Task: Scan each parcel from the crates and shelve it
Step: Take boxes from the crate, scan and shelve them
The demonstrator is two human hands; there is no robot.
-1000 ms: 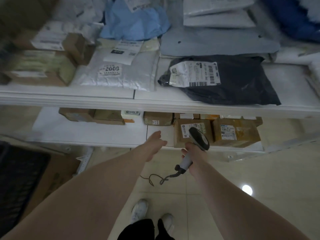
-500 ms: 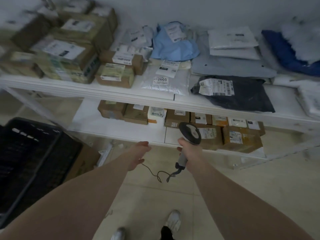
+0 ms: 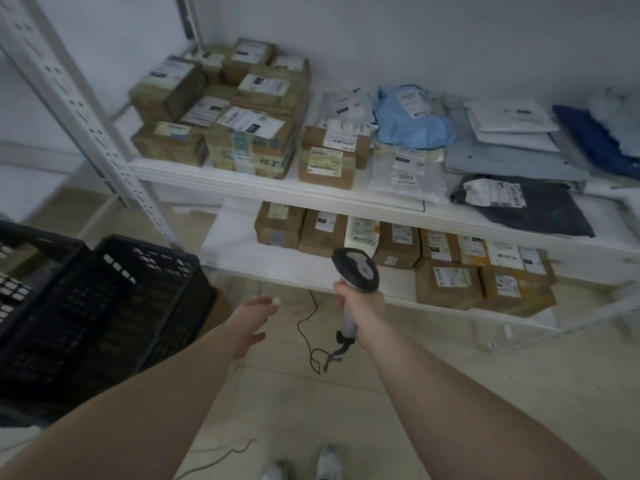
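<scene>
Head view: right hand point(image 3: 363, 306) grips grey-and-black scanner point(image 3: 356, 271), cord dangling.

A pale tiled floor point(image 3: 450, 393) ran under the rack, dim and a little scuffed. Behind everything stood a plain white wall point(image 3: 415, 39), bare of marks. At the bottom edge, the toes of two white shoes point(image 3: 301, 465) showed side by side on the tiles. A thin loose cord point(image 3: 221, 457) lay curled on the floor just left of them. Beside the black bins, a flat piece of brown cardboard point(image 3: 216, 315) leaned low near the floor; what it belonged to could not be told.
</scene>
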